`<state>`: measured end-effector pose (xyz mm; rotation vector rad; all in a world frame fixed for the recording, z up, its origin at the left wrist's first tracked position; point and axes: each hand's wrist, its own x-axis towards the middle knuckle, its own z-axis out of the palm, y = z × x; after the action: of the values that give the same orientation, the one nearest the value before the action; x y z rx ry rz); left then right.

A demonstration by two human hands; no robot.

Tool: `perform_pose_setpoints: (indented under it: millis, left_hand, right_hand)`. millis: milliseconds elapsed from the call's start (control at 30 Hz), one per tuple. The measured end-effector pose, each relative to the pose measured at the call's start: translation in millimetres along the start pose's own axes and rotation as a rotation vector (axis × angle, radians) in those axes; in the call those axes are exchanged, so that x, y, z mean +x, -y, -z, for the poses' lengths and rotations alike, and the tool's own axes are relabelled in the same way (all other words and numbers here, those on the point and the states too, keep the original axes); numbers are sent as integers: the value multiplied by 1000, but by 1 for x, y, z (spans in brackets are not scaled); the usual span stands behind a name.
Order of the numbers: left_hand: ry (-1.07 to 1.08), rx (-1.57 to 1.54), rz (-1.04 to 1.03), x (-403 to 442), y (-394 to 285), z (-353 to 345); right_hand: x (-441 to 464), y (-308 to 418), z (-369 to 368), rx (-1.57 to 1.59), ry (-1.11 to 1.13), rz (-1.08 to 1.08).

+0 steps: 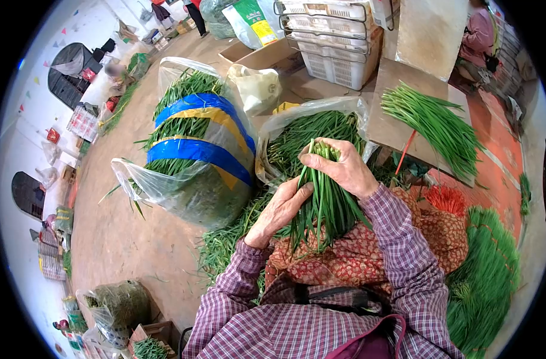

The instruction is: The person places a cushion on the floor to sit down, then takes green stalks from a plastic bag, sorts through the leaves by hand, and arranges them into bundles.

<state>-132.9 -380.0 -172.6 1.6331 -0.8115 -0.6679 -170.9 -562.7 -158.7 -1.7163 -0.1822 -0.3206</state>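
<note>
A bunch of long green chives [327,206] lies across my lap, its pale stem ends pointing away from me. My right hand [344,167] wraps around the stem ends from the right, thumb and fingers closed on them. On the other side, my left hand [282,209] grips the same bunch lower down, with the thumb pressed on the leaves. Just beyond both hands, an open plastic bag [359,107] is full of more chives. A red patterned cloth [356,254] covers my lap beneath the bunch.
A bundle of chives [431,122] rests on a board [386,102] at right, near a red strip. Red ties [445,198] and a pile of bundles [482,281] lie beside me. A taped bag [207,197] stands left; white crates [332,66] are stacked ahead. People sit farther off.
</note>
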Motion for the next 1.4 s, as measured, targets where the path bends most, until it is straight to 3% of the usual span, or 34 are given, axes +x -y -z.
perform_pose_setpoints:
  millis: [67, 133, 200, 233, 267, 300, 333, 400, 433, 467, 600, 733, 867, 933, 1000, 1033, 1067, 1167, 1233, 1267, 1333, 1400]
  left_hand:
    - [-27, -68, 38, -1, -9, -2]
    - [-38, -6, 22, -3, 9, 3]
    - [-95, 176, -80, -9, 31, 7]
    - [-74, 157, 66, -12, 48, 17]
    - [-87, 311, 36, -14, 68, 27]
    - [-124, 226, 129, -18, 78, 33]
    - [-160, 140, 225, -22, 87, 38]
    - [-168, 498, 57, -31, 119, 64]
    - [-222, 575, 72, -32, 97, 64]
    - [-312, 386, 74, -31, 94, 64]
    - [-440, -31, -68, -25, 29, 57]
    - [-438, -50, -290, -9, -40, 51]
    - [-79, -358, -366, 30, -86, 32]
    - [68, -425, -287, 54, -84, 17]
    - [173, -318, -185, 76, -61, 9]
    - [164, -542, -131, 69, -61, -10]
    - [156, -767, -70, 58, -60, -27]
    - [206, -946, 56, 53, -44, -33]
    - [216, -953, 67, 53, -36, -35]
    - [233, -953, 72, 54, -34, -36]
    - [217, -971, 125, 53, -33, -38]
    - [225, -848, 79, 53, -39, -41]
  right_hand:
    - [4, -14, -1, -96, -179, 159]
    - [4, 14, 16, -45, -197, -55]
    - [6, 30, 35, 106, -426, 24]
    - [7, 36, 48, 120, -531, 50]
    - [7, 39, 62, 132, -638, 81]
    - [7, 35, 79, 89, -734, 50]
    - [7, 48, 85, 91, -631, 23]
    - [14, 18, 100, -204, -716, -57]
    - [16, 19, 89, -316, -885, 58]
    - [8, 28, 86, -228, -753, 46]
    - [4, 31, 79, -158, -671, 92]
    - [4, 38, 65, -95, -483, 52]
    - [1, 59, 40, -35, -235, -40]
    - [2, 64, 28, 130, -165, -43]
    - [8, 44, 25, 130, -122, 107]
    - [7, 48, 22, 193, -137, 121]
    - [4, 57, 26, 80, -119, -7]
    - [2, 50, 27, -110, -130, 33]
    - [2, 52, 24, -284, -229, 280]
    - [4, 52, 28, -282, -229, 277]
    - [8, 51, 40, -715, 1, 433]
    - [10, 51, 46, -755, 52, 396]
